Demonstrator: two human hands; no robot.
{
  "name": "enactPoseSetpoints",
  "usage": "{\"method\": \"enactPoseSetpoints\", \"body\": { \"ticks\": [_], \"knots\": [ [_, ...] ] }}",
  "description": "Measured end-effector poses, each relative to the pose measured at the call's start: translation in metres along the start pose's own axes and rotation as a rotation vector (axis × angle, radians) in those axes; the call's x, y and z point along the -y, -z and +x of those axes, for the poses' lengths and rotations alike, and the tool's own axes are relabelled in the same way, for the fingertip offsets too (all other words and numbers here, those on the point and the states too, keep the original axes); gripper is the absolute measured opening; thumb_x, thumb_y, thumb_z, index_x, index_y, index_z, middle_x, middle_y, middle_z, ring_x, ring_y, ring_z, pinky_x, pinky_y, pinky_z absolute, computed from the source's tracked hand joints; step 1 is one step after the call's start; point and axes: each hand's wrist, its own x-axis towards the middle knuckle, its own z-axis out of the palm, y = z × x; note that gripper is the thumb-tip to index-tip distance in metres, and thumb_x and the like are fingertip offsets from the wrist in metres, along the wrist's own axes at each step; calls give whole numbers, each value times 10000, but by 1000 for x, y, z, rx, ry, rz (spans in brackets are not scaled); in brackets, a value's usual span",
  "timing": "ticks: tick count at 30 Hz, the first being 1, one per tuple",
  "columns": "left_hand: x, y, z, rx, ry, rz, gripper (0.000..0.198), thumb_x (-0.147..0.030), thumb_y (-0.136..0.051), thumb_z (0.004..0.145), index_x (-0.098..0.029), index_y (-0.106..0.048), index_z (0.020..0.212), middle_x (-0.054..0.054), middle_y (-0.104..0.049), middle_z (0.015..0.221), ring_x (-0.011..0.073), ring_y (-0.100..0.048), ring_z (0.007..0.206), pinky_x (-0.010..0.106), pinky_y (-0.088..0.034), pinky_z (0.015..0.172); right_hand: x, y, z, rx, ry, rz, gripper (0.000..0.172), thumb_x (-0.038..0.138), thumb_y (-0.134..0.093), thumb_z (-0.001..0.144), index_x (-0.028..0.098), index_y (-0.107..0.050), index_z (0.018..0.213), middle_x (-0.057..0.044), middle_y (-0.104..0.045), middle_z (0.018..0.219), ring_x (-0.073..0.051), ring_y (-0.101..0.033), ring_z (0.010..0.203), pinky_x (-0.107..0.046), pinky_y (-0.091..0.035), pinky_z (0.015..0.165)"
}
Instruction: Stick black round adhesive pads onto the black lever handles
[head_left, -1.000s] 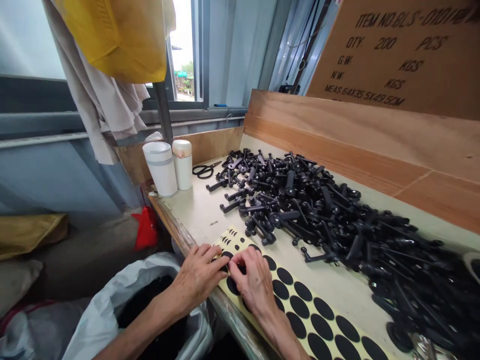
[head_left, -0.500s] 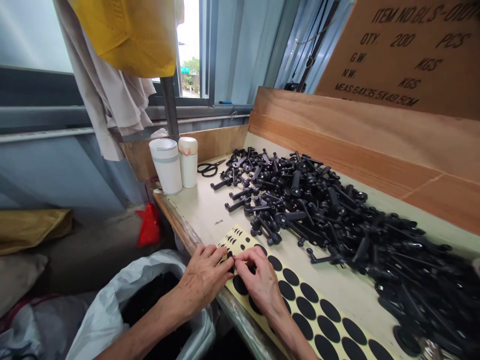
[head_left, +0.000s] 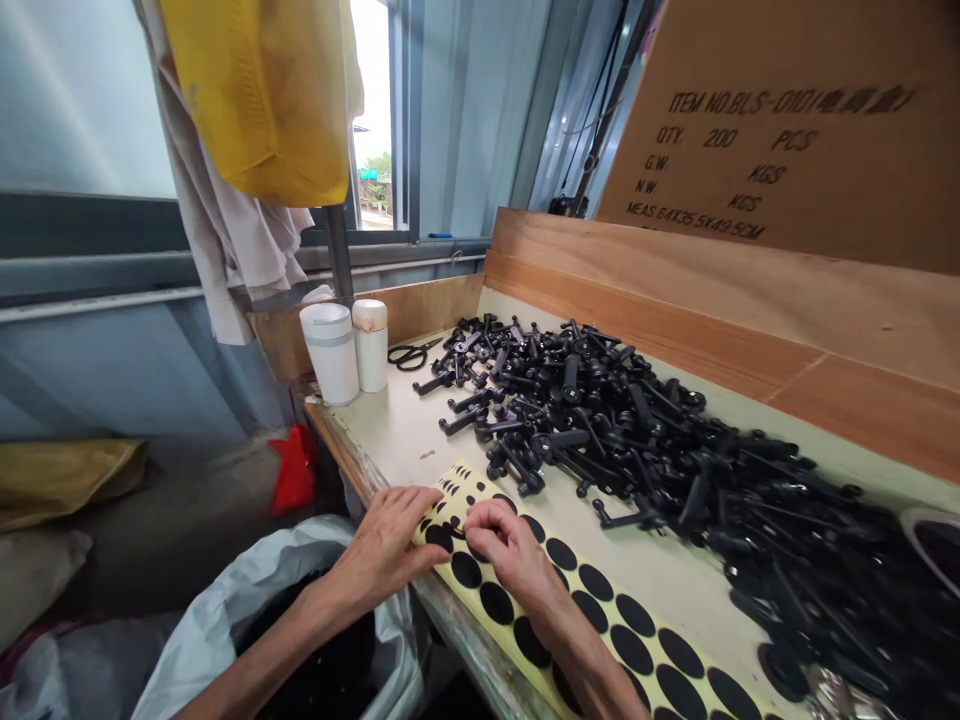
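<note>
A pale yellow sheet of round black stickers (head_left: 605, 597) lies along the front edge of the table, its far end bearing smaller dots. My left hand (head_left: 395, 532) rests on the sheet's left edge, fingers stretched out and thumb apart. Beside it, my right hand (head_left: 510, 548) is closed in a pinch low over the sheet. At its fingertips shows the dark edge of a black sticker (head_left: 455, 531), mostly hidden by the fingers. Behind the hands spreads a large heap of black plastic handle-like parts (head_left: 570, 400).
Two white cups (head_left: 331, 355) and black scissors (head_left: 409, 356) stand or lie at the table's far left. Wooden boards (head_left: 637, 300) border the back, with a printed carton (head_left: 787, 130) behind. Below the front edge hangs a white bag (head_left: 217, 610) with dark contents.
My left hand has drawn slightly left, away from the right fingertips. The right hand stays pinched at the sheet. The camera view has tilted up a little.
</note>
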Motion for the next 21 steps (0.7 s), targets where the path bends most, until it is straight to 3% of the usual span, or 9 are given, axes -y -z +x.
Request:
{"method": "enactPoseSetpoints", "body": {
  "ticks": [5,8,12,15,17,19,21],
  "knots": [
    [-12,3,13,-39,102,-348,97,-281,-609,842,-214,-676,866,56,-652,1012,210,-578,994,323,-406,903,17,17,-9,24,-80,119,112,283,-560,779,204,-633,746,0,-621,835,-159,-562,757,-256,-424,686],
    [-29,-1,24,-71,156,-472,132,-282,-648,792,-200,-674,692,52,-666,960,216,-576,975,316,-386,907,21,24,-18,-23,-123,178,169,331,-558,817,217,-668,875,-4,-645,818,-179,-592,791,-272,-443,726],
    [-54,-15,33,-53,380,-793,166,-336,-662,767,-179,-667,711,36,-663,830,183,-581,799,274,-415,743,8,30,-29,-195,-125,305,342,451,-645,784,212,-679,1025,-59,-661,1019,-207,-628,844,-316,-478,792],
    [-71,-25,37,34,529,-1034,194,-353,-665,763,-161,-649,741,13,-639,703,140,-543,641,238,-392,614,-2,39,-37,-341,-106,419,565,472,-723,715,230,-594,1209,-39,-653,957,-173,-632,687,-316,-505,699],
    [-80,-29,40,52,562,-1097,193,-335,-681,747,-151,-636,708,5,-631,679,124,-529,622,222,-382,597,-4,48,-43,-415,-121,436,543,470,-746,693,216,-624,1157,-16,-647,845,-150,-602,609,-293,-498,639],
    [-89,-34,44,57,570,-1116,189,-316,-694,734,-147,-628,681,-5,-616,659,111,-513,612,210,-373,590,-3,58,-50,-414,-155,383,376,473,-741,700,185,-694,935,-9,-632,732,-143,-568,594,-264,-473,599],
    [-96,-40,47,82,567,-1125,189,-313,-699,731,-147,-627,676,-9,-608,653,105,-499,607,208,-368,590,-3,67,-56,-386,-170,332,315,483,-722,717,173,-685,759,1,-599,641,-135,-526,579,-244,-441,570]
  ]
}}
